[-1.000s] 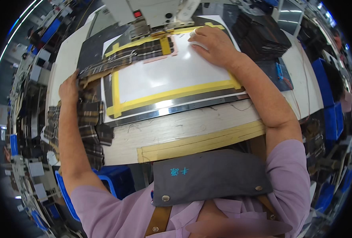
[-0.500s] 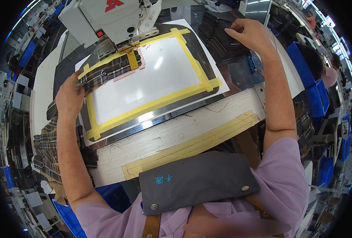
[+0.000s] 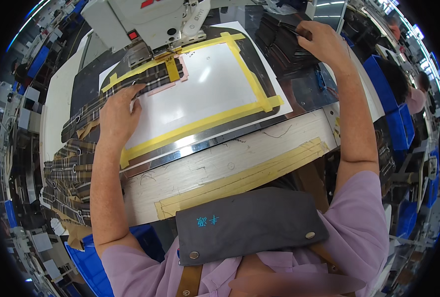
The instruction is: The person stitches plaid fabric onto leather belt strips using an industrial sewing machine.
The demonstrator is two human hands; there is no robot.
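Note:
My left hand (image 3: 117, 116) lies over a plaid fabric strip (image 3: 155, 75) by its small metal ring, thumb and forefinger visibly apart. The remaining fingers are hidden from above. One end of this strip sits beneath a yellow tab (image 3: 172, 69), beside pink edging on a white board (image 3: 205, 99) framed with yellow tape. More plaid cloth (image 3: 79, 123) extends left of my wrist. At the upper right, my right hand (image 3: 324, 45) pinches the edge of a dark flat piece at the stack of black flat pieces (image 3: 279, 47).
A white sewing machine head (image 3: 140, 22) stands above the board's far edge. Several plaid pieces with metal rings (image 3: 69, 173) hang at the left table edge. Blue bins (image 3: 396, 123) stand at the right. A blue tool (image 3: 320, 79) lies by the black stack.
My left hand has moved right along the plaid strip, toward the metal ring. My right hand has closed on a dark piece at the black stack. The view has shifted slightly.

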